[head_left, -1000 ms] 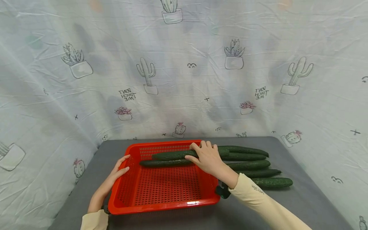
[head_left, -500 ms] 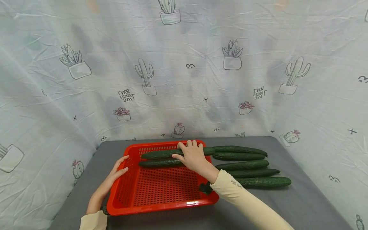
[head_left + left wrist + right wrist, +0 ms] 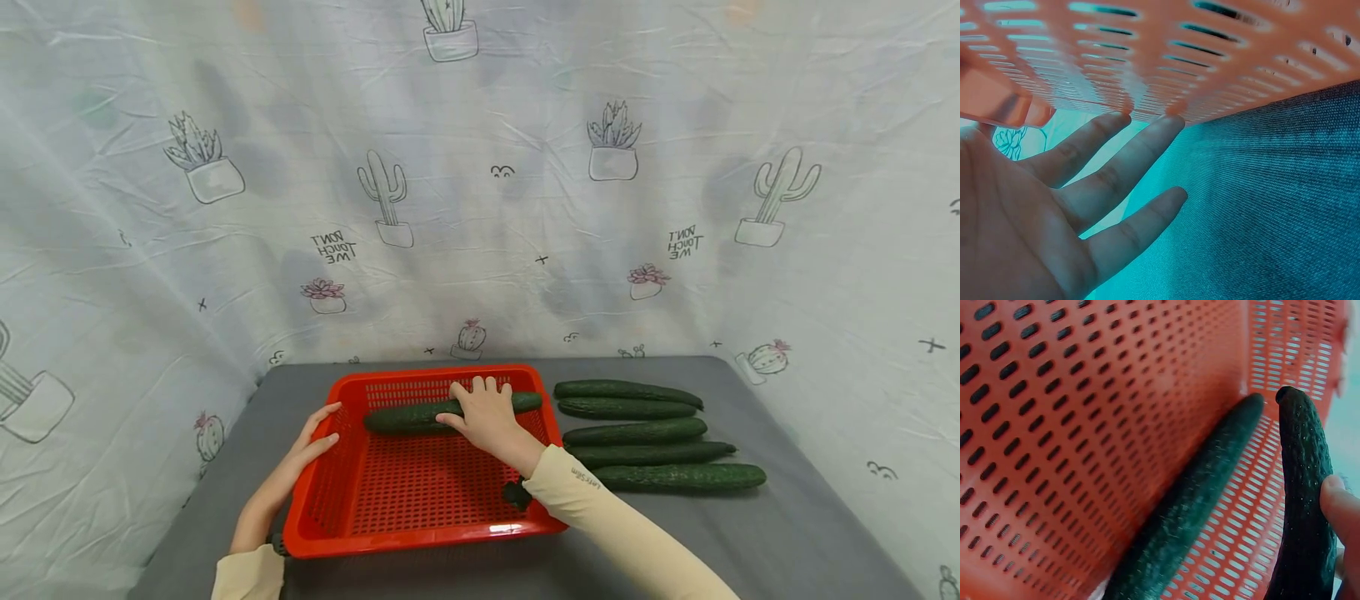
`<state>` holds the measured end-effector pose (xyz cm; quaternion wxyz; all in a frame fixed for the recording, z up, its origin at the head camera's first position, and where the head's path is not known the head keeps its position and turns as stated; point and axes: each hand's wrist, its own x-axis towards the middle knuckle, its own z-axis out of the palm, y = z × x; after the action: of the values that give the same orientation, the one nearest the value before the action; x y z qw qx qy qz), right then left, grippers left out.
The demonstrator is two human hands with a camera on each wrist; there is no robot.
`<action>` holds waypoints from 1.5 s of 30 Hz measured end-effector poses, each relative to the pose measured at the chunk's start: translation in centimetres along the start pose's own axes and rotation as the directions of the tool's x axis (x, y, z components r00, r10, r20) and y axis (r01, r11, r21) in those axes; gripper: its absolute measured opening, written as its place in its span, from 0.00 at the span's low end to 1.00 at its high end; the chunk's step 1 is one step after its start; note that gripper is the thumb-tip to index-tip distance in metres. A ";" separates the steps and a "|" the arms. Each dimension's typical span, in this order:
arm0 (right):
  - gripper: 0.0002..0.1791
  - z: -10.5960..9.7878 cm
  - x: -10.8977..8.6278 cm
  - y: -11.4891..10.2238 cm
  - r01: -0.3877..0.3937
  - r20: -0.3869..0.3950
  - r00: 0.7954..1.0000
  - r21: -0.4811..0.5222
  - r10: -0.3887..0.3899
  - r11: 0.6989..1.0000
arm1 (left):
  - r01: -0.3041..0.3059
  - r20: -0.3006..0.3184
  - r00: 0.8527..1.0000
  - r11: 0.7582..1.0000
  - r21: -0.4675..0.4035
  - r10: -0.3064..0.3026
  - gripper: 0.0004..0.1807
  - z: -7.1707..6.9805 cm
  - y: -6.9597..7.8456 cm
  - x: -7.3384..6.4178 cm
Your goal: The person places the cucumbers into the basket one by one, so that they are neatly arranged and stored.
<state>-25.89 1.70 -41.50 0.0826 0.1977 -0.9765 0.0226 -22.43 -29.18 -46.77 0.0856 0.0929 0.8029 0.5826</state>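
Observation:
In the right wrist view, my right hand (image 3: 1342,528) grips a dark green cucumber (image 3: 1304,469) between thumb and fingers. A second cucumber (image 3: 1194,494) lies below it, on the basket's slotted floor along a side wall. From the head view, the right hand (image 3: 486,419) is inside the red plastic basket (image 3: 420,542), near its back wall, and the two cucumbers overlap there. My left hand (image 3: 296,457) holds the basket's left rim, with two fingertips over the edge. Its other fingers (image 3: 1132,159) lie outside, against or close to the slotted wall.
Several more cucumbers (image 3: 667,477) lie side by side on the grey table (image 3: 787,533), right of the basket. Behind and on both sides hangs a pale curtain (image 3: 525,217) printed with cactus drawings. The basket's raised rim surrounds the right hand's work.
My right hand has moved left and down into the basket with the cucumber, whose right end has come in over the right rim. The left hand stays on the rim.

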 end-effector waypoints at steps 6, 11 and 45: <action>0.28 1.5 0.6 -0.9 -0.001 0.027 1.000 -0.032 0.002 0.999 | 0.007 -0.005 1.000 1.000 -0.005 -0.007 0.32 0.0 0.0 0.0; 0.28 2.2 0.9 -1.5 0.033 0.050 0.998 -0.092 -0.028 0.995 | -0.001 -0.004 1.000 1.000 -0.002 0.001 0.32 0.0 0.1 0.0; 0.23 4.3 0.9 -0.3 0.110 0.124 0.986 0.003 -0.110 0.994 | 0.009 0.000 1.000 1.000 -0.029 -0.009 0.31 0.2 0.1 0.0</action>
<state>-27.26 0.73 -45.53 0.0235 0.2521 -0.9674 0.0038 -22.35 -29.01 -46.75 0.0897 0.0882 0.7946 0.5940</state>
